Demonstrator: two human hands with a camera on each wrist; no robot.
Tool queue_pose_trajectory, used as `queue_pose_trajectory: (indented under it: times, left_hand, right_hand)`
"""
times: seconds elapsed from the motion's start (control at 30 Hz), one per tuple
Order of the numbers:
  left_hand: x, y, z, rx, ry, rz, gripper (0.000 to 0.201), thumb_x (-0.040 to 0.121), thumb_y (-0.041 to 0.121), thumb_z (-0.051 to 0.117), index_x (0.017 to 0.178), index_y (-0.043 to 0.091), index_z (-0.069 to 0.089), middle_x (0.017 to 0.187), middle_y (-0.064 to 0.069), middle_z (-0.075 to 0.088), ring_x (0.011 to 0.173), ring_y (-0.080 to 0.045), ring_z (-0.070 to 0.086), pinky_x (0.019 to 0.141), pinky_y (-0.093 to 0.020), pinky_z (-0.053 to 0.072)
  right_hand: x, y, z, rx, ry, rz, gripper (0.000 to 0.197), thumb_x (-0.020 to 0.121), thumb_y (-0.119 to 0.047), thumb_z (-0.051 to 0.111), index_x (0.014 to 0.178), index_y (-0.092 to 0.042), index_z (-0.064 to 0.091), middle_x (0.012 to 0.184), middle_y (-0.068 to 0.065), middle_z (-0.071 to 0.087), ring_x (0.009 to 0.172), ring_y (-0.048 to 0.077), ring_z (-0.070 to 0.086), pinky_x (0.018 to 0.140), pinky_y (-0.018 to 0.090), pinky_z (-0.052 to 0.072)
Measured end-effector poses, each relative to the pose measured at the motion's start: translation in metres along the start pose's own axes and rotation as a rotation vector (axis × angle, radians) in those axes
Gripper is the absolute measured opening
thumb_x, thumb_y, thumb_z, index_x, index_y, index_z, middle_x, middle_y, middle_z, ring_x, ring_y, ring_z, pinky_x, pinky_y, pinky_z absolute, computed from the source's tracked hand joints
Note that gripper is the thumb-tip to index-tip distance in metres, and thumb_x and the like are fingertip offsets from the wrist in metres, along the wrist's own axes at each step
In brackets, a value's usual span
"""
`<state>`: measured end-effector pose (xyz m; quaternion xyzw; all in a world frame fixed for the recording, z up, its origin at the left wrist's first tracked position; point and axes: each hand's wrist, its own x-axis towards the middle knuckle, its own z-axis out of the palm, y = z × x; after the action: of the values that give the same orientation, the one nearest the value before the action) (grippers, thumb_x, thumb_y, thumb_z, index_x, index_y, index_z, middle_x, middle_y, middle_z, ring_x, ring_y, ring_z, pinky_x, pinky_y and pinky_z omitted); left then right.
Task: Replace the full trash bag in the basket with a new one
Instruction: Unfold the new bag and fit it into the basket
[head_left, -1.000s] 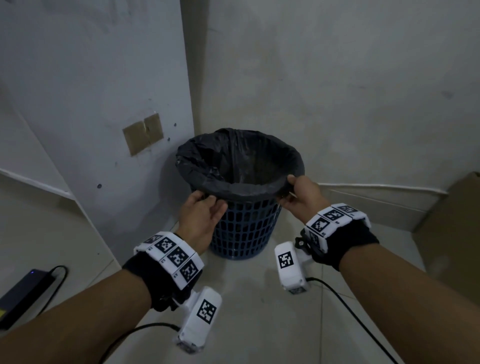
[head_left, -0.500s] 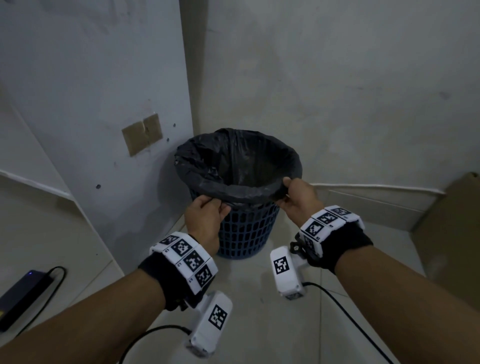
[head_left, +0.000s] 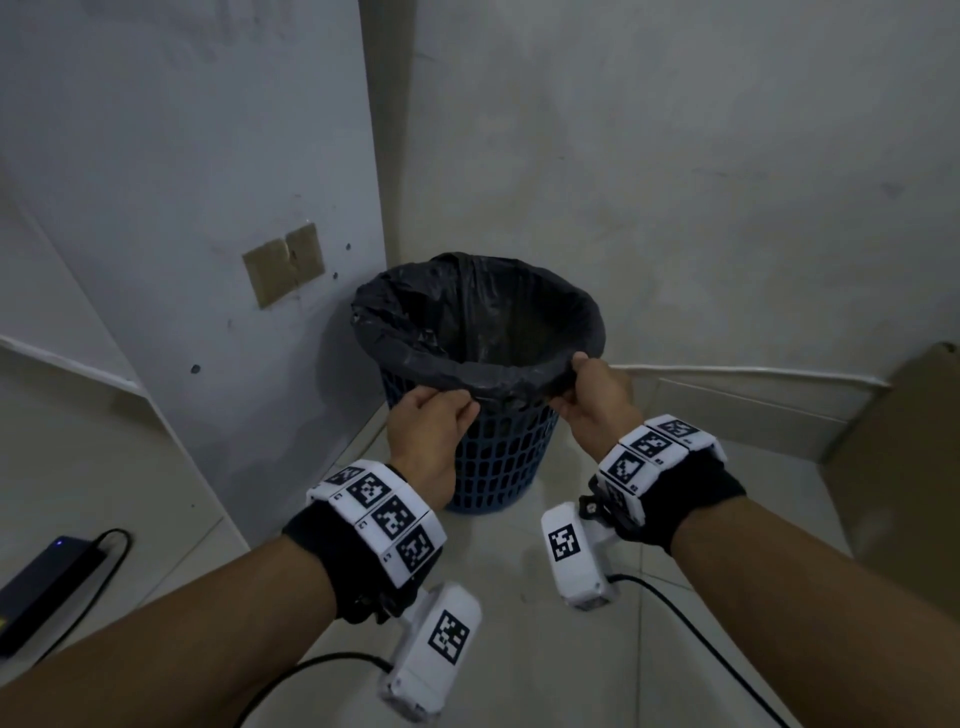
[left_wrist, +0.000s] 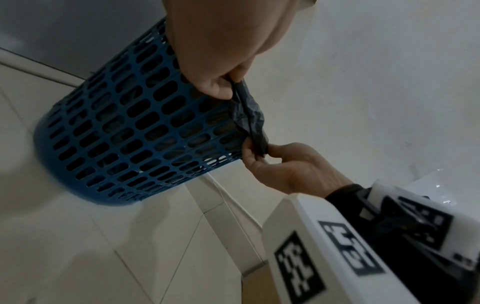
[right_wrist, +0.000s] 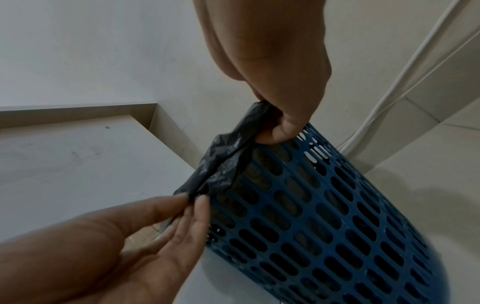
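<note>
Forearms, two, nearest my view; each carries a black wrist strap, a band of square-patterned white tiles and a white camera block trailing a black cable.

Left hand (head_left: 427, 435): fingers curled, pinching the near-left fold of the trash bag (head_left: 475, 332) between thumb and fingertips. From my left wrist camera the pinch is plain, the black film (left_wrist: 248, 115) stretched from this hand (left_wrist: 221, 61) across to the other (left_wrist: 291, 164).

Right hand (head_left: 592, 396): thumb on top, fingers tucked beneath, gripping the near-right fold of the same bag. My right wrist camera shows this hand (right_wrist: 283, 86) bunching the film (right_wrist: 223, 164) while the left fingertips (right_wrist: 200, 207) nip its other end.

Trash bag: black, thin, crinkled; it lines the basket (head_left: 501, 457), its mouth open and turned out over the rim. The near edge is lifted just off the rim between my two grips. I cannot tell what lies inside.

Basket: blue plastic lattice, round, upright on pale floor tiles (head_left: 519, 597), set in a corner between a grey panel (head_left: 182, 156) to the left and a plaster wall (head_left: 675, 156) behind.

Brown patch (head_left: 283, 265): fixed to the grey panel, left of the basket.

Dark box with blue light (head_left: 47, 587): on the floor, far left, cable attached.

Cardboard (head_left: 904, 467): brown, leaning at the far right edge.
</note>
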<state>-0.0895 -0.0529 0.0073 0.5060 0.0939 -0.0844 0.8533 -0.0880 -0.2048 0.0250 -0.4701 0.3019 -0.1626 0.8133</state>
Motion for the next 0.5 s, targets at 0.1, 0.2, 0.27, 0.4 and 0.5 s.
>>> queue_pose_trajectory:
  times: [0.1, 0.2, 0.27, 0.4, 0.5]
  left_hand:
    - [0.0, 0.0, 0.002, 0.021, -0.004, 0.012, 0.016, 0.092, -0.004, 0.054, 0.108, -0.001, 0.057, 0.1, -0.01, 0.063, 0.088, -0.015, 0.062, 0.073, -0.018, 0.054]
    - [-0.002, -0.002, 0.006, 0.065, 0.005, 0.029, 0.023, 0.091, -0.003, 0.056, 0.113, 0.0, 0.056, 0.11, -0.013, 0.063, 0.097, -0.02, 0.063, 0.076, -0.022, 0.054]
    - [-0.003, -0.004, 0.011, 0.059, 0.019, 0.04, 0.023, 0.09, -0.003, 0.057, 0.111, 0.005, 0.052, 0.116, -0.014, 0.061, 0.106, -0.025, 0.061, 0.078, -0.024, 0.055]
    - [-0.004, -0.003, 0.017, 0.012, 0.041, 0.071, 0.031, 0.091, -0.007, 0.054, 0.116, 0.008, 0.044, 0.112, -0.012, 0.056, 0.101, -0.021, 0.059, 0.076, -0.023, 0.053]
    - [-0.001, -0.002, 0.015, 0.001, 0.038, 0.079, 0.032, 0.091, -0.006, 0.053, 0.118, 0.008, 0.043, 0.108, -0.009, 0.057, 0.098, -0.018, 0.059, 0.076, -0.022, 0.053]
  right_hand:
    - [-0.006, 0.006, -0.002, 0.047, -0.032, 0.002, 0.021, 0.093, -0.001, 0.037, 0.094, -0.009, 0.058, 0.096, 0.012, 0.062, 0.085, 0.026, 0.061, 0.065, 0.035, 0.054]
    - [-0.01, 0.013, 0.0, 0.043, -0.02, 0.015, 0.023, 0.09, 0.0, 0.037, 0.087, -0.011, 0.057, 0.083, 0.008, 0.059, 0.075, 0.021, 0.058, 0.067, 0.034, 0.053]
    - [-0.012, 0.015, 0.006, 0.04, -0.016, 0.014, 0.023, 0.092, 0.001, 0.041, 0.085, -0.012, 0.058, 0.083, 0.008, 0.06, 0.071, 0.018, 0.057, 0.064, 0.031, 0.052]
    - [-0.018, 0.017, 0.015, 0.061, -0.002, 0.014, 0.022, 0.094, 0.004, 0.045, 0.08, -0.009, 0.057, 0.088, 0.009, 0.06, 0.072, 0.018, 0.056, 0.059, 0.029, 0.049]
    - [-0.024, 0.021, 0.016, 0.089, -0.04, 0.01, 0.027, 0.094, 0.005, 0.039, 0.077, -0.008, 0.055, 0.086, 0.01, 0.058, 0.073, 0.02, 0.055, 0.064, 0.032, 0.05]
